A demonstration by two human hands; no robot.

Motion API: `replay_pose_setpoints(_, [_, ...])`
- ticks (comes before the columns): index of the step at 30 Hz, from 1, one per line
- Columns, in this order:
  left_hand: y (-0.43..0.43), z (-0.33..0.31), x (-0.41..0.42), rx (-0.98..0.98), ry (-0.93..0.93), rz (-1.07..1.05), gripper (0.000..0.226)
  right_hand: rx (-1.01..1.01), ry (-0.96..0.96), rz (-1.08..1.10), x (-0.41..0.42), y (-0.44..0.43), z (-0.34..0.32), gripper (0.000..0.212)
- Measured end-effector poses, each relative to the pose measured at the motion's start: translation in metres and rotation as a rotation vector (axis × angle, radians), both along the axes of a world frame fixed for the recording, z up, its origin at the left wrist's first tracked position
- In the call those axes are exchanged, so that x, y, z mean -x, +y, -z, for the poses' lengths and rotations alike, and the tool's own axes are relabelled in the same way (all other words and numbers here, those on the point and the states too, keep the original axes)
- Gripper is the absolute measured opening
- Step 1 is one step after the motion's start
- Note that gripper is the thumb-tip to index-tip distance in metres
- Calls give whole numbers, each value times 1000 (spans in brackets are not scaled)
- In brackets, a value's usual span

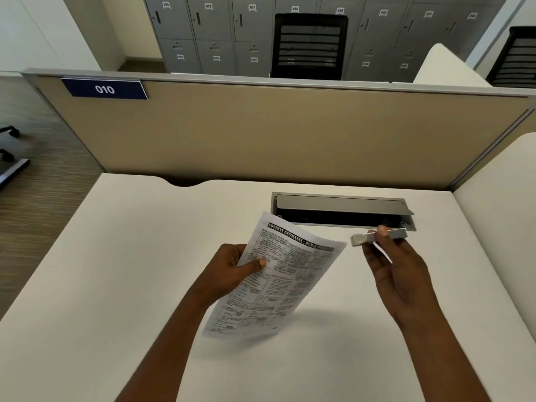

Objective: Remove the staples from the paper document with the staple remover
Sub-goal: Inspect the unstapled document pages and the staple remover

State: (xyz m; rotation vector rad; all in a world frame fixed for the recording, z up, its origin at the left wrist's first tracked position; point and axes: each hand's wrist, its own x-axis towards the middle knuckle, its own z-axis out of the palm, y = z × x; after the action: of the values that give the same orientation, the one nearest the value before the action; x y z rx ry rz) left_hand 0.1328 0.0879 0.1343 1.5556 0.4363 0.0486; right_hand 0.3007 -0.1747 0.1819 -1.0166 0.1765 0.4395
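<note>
A printed paper document (285,274) with a black headline bar is held tilted above the white desk (116,271). My left hand (232,271) grips its upper left edge, thumb on the printed face. To the right and apart from the paper, my right hand (397,268) pinches a slim silver staple remover (377,237) between thumb and fingertips, its flat tip pointing left toward the paper's top right corner. No staples can be made out on the paper.
An open cable tray (342,211) with a raised grey lid is set into the desk just behind the hands. A tan partition (261,134) with a "010" plate closes the back. A white side panel (499,198) bounds the right.
</note>
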Motion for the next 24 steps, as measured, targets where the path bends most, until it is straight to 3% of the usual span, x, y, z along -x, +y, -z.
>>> replay_pose_setpoints(4, [12,-13,-8,-65,75,145,19,-63,-45,-74,-2,3,-20,16])
replay_pose_setpoints(8, [20,-26,-16,-152,133,274,26,12,-100,-154,2,10,-25,18])
replay_pose_setpoints(13, [23,-31,-25,-210,174,393,19,66,-83,-254,11,21,-22,29])
replay_pose_setpoints(20, [20,-22,-25,-240,204,423,24,-132,193,-221,12,28,-2,12])
replay_pose_setpoints(22, [19,-20,-24,-240,208,424,24,19,141,-286,11,26,1,17])
replay_pose_setpoints(24, [17,-20,-25,-240,206,424,21,264,-57,-439,11,26,2,8])
